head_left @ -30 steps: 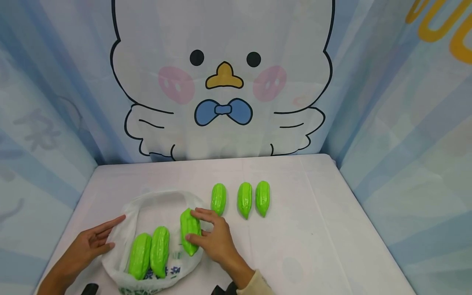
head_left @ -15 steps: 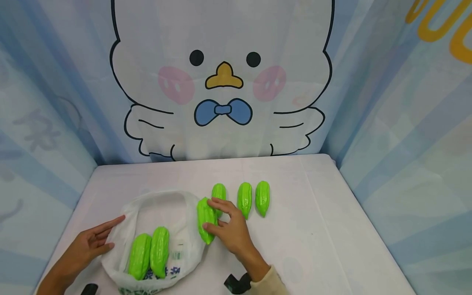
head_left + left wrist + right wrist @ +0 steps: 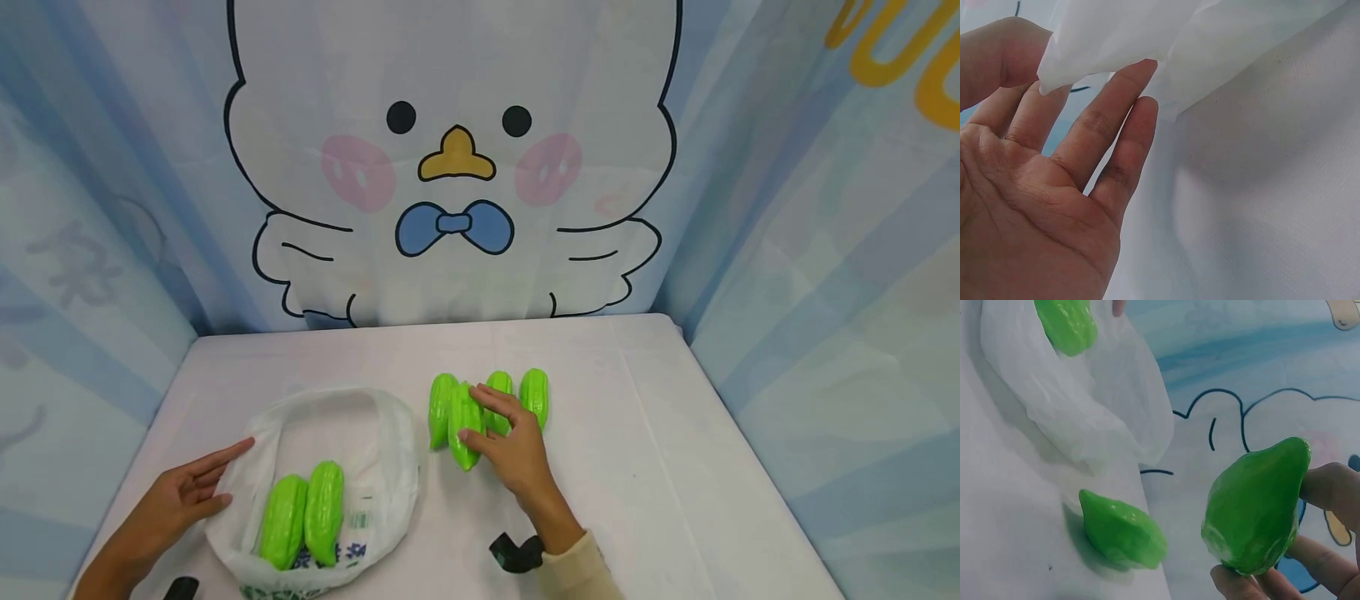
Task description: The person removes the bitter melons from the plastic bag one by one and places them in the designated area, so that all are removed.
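My right hand (image 3: 517, 442) pinches a glossy green ridged vegetable (image 3: 465, 425) with a pointed tip between thumb and fingers. It is held over the table in front of a row of three similar green vegetables, whose rightmost one (image 3: 535, 393) lies partly behind my fingers. In the right wrist view the held vegetable (image 3: 1254, 509) looks broad at one end. My left hand (image 3: 183, 500), fingers fairly straight, touches the left side of a white plastic bag (image 3: 397, 417). Its fingertips lie partly behind the bag's film (image 3: 1116, 37). Two more green vegetables (image 3: 303, 512) lie inside the wide-mouthed bag.
A white cloth covers the table (image 3: 637, 500). Behind it hangs a backdrop curtain (image 3: 457, 275) printed with a cartoon bird, and pale blue curtains close in both sides. Black wrist gear (image 3: 517, 554) sits by my right wrist, near a beige sleeve (image 3: 577, 575).
My right hand has carried the green vegetable from over the bag rightward and away from me to the row. The row's leftmost vegetable has shifted slightly. My left hand has stayed at the bag.
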A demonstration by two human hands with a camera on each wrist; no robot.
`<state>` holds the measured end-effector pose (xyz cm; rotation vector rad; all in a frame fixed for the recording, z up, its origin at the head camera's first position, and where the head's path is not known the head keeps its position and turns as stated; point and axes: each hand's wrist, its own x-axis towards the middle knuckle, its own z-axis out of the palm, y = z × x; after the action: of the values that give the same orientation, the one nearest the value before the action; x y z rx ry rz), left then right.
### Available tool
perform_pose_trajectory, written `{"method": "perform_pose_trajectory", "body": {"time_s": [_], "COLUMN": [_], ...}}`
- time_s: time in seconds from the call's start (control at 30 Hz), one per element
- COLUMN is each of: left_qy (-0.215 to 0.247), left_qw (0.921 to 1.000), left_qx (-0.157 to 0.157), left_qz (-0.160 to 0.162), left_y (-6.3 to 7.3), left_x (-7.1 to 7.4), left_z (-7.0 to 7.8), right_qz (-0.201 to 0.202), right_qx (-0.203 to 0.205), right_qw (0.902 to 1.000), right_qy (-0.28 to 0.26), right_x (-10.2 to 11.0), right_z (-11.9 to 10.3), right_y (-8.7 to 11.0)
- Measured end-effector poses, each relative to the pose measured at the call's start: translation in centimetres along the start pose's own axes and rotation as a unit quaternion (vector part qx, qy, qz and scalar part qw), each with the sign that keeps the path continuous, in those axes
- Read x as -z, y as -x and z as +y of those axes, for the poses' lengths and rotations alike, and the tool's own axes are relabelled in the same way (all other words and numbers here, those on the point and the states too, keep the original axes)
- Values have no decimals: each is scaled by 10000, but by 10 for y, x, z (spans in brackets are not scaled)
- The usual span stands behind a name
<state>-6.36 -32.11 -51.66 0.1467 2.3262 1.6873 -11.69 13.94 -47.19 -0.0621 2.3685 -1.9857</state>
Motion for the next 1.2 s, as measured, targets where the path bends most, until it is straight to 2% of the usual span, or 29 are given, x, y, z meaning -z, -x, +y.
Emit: {"method": "perform_pose_trajectory", "body": {"time_s": [0.43,0.8,1.0,1.2], "left_qy": [-54,91,28,-54], "left_qw": [9998,9999,10000,9999], "left_qx": [175,58,69,-65], "left_qz": [64,0,53,86], "left_y": [-1,0,0,0], "left_x": [0,0,0,1], "left_z": [-2,-1,-2,-3], "right_qz": [568,823,945,1014], "right_qx": [22,-186,-235,-362], "right_qw": [9979,9945,9914,9890], "right_qy": [324,614,869,1014], "right_x": [43,78,96,111], "right_z": [9,18,26,36], "right_y": [-12,-23,-28,-32]}}
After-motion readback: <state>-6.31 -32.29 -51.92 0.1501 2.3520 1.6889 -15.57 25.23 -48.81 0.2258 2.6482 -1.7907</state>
